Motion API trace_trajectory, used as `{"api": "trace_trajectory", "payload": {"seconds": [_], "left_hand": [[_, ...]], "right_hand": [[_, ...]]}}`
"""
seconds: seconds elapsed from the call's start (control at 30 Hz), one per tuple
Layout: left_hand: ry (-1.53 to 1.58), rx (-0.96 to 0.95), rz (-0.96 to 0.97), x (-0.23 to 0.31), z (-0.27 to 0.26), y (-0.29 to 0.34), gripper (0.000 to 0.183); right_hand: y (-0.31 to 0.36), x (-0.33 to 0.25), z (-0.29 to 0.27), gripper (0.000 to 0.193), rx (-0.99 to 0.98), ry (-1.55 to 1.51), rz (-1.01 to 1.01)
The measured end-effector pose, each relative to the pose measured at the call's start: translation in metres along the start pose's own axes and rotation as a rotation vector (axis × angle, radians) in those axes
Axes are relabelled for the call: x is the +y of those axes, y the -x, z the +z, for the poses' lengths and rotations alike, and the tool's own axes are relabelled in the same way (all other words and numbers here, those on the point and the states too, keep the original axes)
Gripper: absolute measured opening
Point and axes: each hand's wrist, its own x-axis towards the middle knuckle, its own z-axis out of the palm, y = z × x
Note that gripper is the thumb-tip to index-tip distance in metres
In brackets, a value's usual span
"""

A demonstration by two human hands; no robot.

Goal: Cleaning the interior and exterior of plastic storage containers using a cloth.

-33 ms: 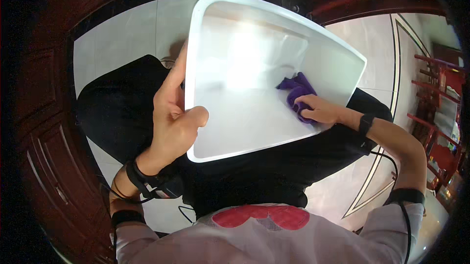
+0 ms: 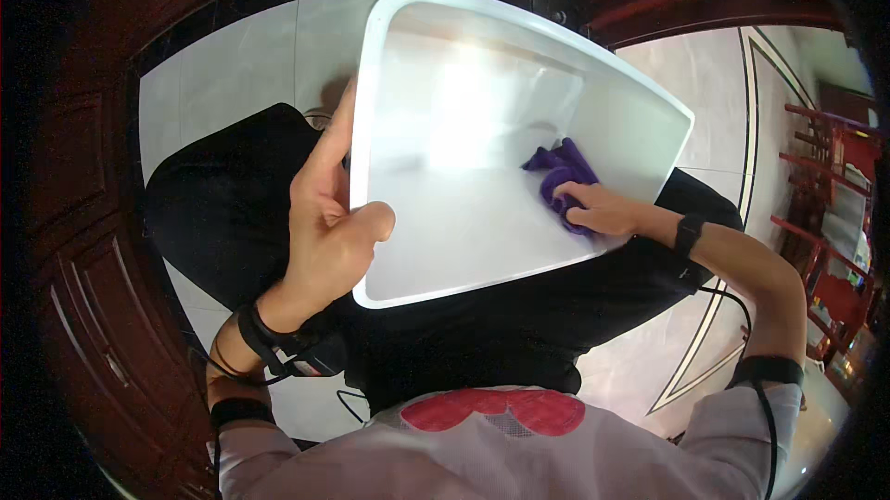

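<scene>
A white rectangular plastic bin (image 2: 445, 222) is tilted over my lap, its open side facing me. My left hand (image 2: 329, 231) grips the bin's left rim, thumb over the edge and fingers along the outer side. Inside, near the right end, my right hand (image 2: 598, 210) is closed on a bunched purple cloth (image 2: 567, 166) and presses it against the bin's inner surface. Part of the cloth is hidden beneath my fingers. Glare brightens the bin's far inner wall.
Dark wooden panelling (image 2: 102, 315) rises at the left, with more dark wood (image 2: 714, 0) at the far right. Pale floor tiles (image 2: 222, 64) with dark border lines surround my black-trousered legs (image 2: 222, 194). Reddish wooden furniture (image 2: 825, 185) stands at the right. Cables run along both forearms.
My right hand and the purple cloth have shifted very slightly to the left. The bin and my left hand hold practically the same place.
</scene>
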Motion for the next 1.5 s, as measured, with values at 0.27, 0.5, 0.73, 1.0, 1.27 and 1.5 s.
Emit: {"api": "trace_trajectory", "payload": {"seconds": [0.27, 0.5, 0.73, 1.0, 1.27, 1.5], "left_hand": [[-0.032, 0.1, 0.008, -0.003, 0.005, 0.0, 0.084], [-0.006, 0.091, -0.004, -0.006, -0.001, 0.012, 0.086], [-0.113, 0.072, -0.072, 0.003, -0.006, 0.008, 0.085], [-0.051, 0.117, -0.193, 0.012, 0.004, -0.022, 0.087], [-0.067, 0.197, -0.392, 0.022, -0.013, -0.044, 0.087], [-0.264, 0.113, -0.168, 0.058, -0.011, -0.072, 0.079]], "right_hand": [[-0.101, -0.131, 0.025, 0.055, -0.003, -0.135, -0.627], [-0.108, -0.147, 0.014, 0.047, -0.148, 0.015, -0.503], [-0.078, -0.04, -0.009, 0.045, -0.252, 0.168, -0.159], [-0.056, 0.02, 0.0, 0.062, -0.312, 0.189, 0.13], [0.023, -0.074, -0.013, 0.062, -0.338, -0.097, -0.292], [0.024, -0.079, 0.029, 0.025, 0.594, -0.071, -0.566]]}}
